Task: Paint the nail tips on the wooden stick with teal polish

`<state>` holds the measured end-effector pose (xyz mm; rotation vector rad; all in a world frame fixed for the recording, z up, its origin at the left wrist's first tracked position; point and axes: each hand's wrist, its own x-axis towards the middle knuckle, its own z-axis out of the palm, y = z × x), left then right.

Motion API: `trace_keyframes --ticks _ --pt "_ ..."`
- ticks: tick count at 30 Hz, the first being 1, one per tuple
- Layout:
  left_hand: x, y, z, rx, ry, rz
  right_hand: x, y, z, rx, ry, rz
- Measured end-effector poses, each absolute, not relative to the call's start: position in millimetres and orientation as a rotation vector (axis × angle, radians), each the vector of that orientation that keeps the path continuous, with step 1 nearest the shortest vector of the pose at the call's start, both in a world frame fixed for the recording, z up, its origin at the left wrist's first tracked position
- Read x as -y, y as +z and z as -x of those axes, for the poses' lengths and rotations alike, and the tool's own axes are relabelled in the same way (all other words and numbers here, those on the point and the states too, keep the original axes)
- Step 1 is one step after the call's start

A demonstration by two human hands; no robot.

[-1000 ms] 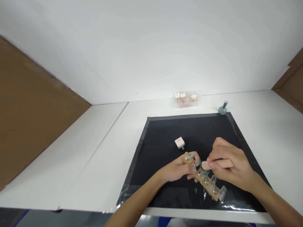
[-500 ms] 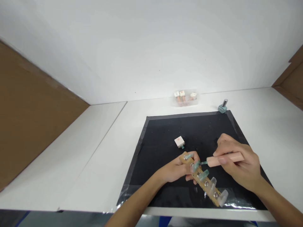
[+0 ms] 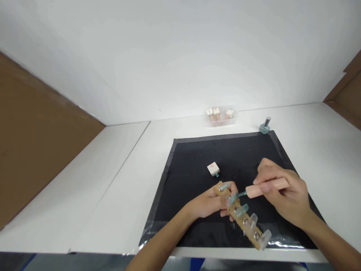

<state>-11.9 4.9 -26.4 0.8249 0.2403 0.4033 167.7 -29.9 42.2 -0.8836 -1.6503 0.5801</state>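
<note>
My left hand point(image 3: 211, 201) is closed around the upper end of a tan nail tip stand point(image 3: 240, 223), tilted down to the right. Several false nails stick up from it; the upper ones are green, while the clear false nail point(image 3: 265, 239) sits at the lower end. Pinched in my right hand point(image 3: 287, 197) is a nail polish brush point(image 3: 255, 191) with a pale pink handle. Its green bristles touch the second green false nail point(image 3: 232, 198). Behind the stand, a white square nail polish bottle point(image 3: 213, 169) lies on the mat, green at its neck.
A black mat point(image 3: 194, 154) with taped edges covers part of the white table point(image 3: 118, 210). At the back stands a clear plastic box point(image 3: 220, 122) holding several pink-and-white bottles. A green bottle with a silver cap point(image 3: 264, 128) rests by the mat's far right corner.
The brush has shifted very slightly left and its bristles now bend against the second green nail. The stand stays almost where it was in my left hand.
</note>
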Motion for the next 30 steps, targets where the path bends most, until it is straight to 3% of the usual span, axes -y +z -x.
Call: trace_keyframes --ticks 3,9,30 --pt "-5.3 -26.2 10.7 -0.247 0.394 -0.845 30.3 43.0 -166.7 1.716 0.673 0.843" --pt "-5.2 -26.9 9.6 -0.282 0.383 -0.828 28.4 44.0 -167.8 1.687 0.5 0.966" --pt "-4.8 -26.6 8.6 -0.331 0.305 -0.985 25.6 40.1 -169.7 1.771 0.683 0.959"
